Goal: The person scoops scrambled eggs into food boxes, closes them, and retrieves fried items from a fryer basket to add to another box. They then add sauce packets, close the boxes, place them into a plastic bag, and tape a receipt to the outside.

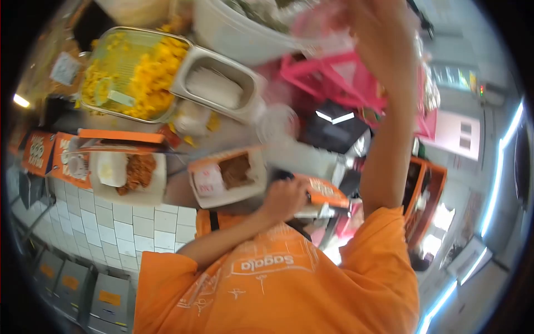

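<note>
My left hand (pixel 286 199) is in front of my chest with its fingers curled closed. A small black thing shows at its edge, but I cannot make out what it is. Just right of that hand lies an orange printed box (pixel 325 192). To its left stands an open takeaway box (pixel 256 186) with brown food and a white-and-pink packet inside. My right hand (pixel 356 19) reaches up to the top of the view, beside pink and clear plastic near a large white tub (pixel 222 33). Motion blur hides its fingers.
Another open box (pixel 158 186) holds rice and brown fried food. Behind it are a metal tray (pixel 186 42) of yellow food and a smaller metal pan (pixel 178 83) with white contents. A pink basket (pixel 334 75) and a black box (pixel 334 133) stand to the right.
</note>
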`<state>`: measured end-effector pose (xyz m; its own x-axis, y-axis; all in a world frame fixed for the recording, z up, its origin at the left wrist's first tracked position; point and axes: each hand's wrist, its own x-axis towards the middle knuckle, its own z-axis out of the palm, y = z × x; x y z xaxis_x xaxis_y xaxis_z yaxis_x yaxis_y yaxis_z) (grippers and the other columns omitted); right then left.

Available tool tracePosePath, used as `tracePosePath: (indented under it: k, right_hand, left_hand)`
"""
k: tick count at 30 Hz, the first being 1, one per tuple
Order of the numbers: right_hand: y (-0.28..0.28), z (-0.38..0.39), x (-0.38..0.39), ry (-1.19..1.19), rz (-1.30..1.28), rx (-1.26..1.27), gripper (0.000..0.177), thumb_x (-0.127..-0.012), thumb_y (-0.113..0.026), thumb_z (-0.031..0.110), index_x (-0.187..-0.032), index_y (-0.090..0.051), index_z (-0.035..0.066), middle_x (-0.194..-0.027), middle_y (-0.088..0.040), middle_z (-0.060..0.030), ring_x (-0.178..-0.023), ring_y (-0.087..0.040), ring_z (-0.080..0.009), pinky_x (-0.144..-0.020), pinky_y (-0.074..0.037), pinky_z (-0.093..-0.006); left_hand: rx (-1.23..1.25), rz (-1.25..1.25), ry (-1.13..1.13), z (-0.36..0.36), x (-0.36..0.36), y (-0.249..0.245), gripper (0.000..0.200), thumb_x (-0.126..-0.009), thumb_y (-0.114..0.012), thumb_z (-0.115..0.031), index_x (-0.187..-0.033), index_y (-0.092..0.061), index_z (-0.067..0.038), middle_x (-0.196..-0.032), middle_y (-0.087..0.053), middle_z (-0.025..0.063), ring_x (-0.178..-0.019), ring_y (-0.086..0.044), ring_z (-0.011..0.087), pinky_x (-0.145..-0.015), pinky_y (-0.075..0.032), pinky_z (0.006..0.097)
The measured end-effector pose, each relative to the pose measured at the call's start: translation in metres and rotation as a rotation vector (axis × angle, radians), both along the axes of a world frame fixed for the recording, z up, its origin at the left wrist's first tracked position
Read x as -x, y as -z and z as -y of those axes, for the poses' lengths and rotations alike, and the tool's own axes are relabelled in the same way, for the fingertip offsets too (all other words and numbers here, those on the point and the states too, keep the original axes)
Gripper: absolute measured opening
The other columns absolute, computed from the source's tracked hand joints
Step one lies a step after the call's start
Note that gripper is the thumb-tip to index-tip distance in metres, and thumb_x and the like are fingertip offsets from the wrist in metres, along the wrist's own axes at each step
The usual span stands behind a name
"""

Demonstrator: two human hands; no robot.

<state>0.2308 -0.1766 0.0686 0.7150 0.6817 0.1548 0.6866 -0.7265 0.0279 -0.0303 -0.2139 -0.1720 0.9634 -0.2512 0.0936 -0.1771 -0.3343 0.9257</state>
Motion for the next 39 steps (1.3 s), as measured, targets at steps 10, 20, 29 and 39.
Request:
tracePosePath:
  k: [10, 20, 29, 39]
  right_hand:
    - [0.161, 0.255, 0.294, 0.979, -1.193, -0.778, 0.032, -0.098, -0.058, 0.023, -0.12, -0.06, -0.001, -0.1, -0.07, -0.0157, -0.079, -0.071, -0.0235, -0.071, -0.055, -0.0346]
    - [0.244, 0.339, 0.322, 0.536, -0.274, -0.972, 0.063, -0.077, -0.054, -0.013, -0.137, -0.05, 0.003, -0.132, -0.056, -0.0263, -0.132, -0.049, -0.0393, -0.109, -0.038, -0.04]
    - [0.24, 0.341, 0.326, 0.579, -0.762, -1.219, 0.059, -0.079, -0.046, -0.011, -0.133, -0.059, 0.013, -0.133, -0.057, -0.0264, -0.129, -0.053, -0.0383, -0.105, -0.043, -0.0379]
    - [0.271, 0.359, 0.346, 0.254, -0.462, -0.633, 0.078, -0.088, -0.07, 0.019, -0.155, -0.029, 0.025, -0.162, -0.003, -0.0286, -0.144, -0.015, -0.0565, -0.108, -0.04, -0.0553]
  left_hand:
    - [-0.154, -0.006, -0.192, 0.016, -0.01, -0.029, 0.016, -0.089, -0.058, -0.009, -0.102, -0.067, -0.008, -0.084, -0.069, 0.0193, -0.076, -0.067, 0.0392, -0.065, -0.053, 0.048]
    - [-0.122, -0.085, -0.322, 0.055, 0.071, 0.003, 0.052, -0.079, -0.039, 0.014, -0.121, -0.062, -0.004, -0.122, -0.067, 0.0156, -0.119, -0.062, 0.0266, -0.103, -0.043, 0.0328]
    - [-0.185, -0.017, -0.332, 0.072, 0.083, -0.001, 0.042, -0.095, -0.038, -0.009, -0.131, -0.06, -0.005, -0.13, -0.064, 0.0107, -0.116, -0.059, 0.0209, -0.106, -0.04, 0.0313]
    - [-0.497, 0.122, -0.022, 0.07, 0.092, -0.002, 0.073, -0.078, -0.075, -0.028, -0.144, -0.047, -0.013, -0.157, -0.032, 0.0177, -0.139, -0.04, 0.0366, -0.112, -0.037, 0.0432]
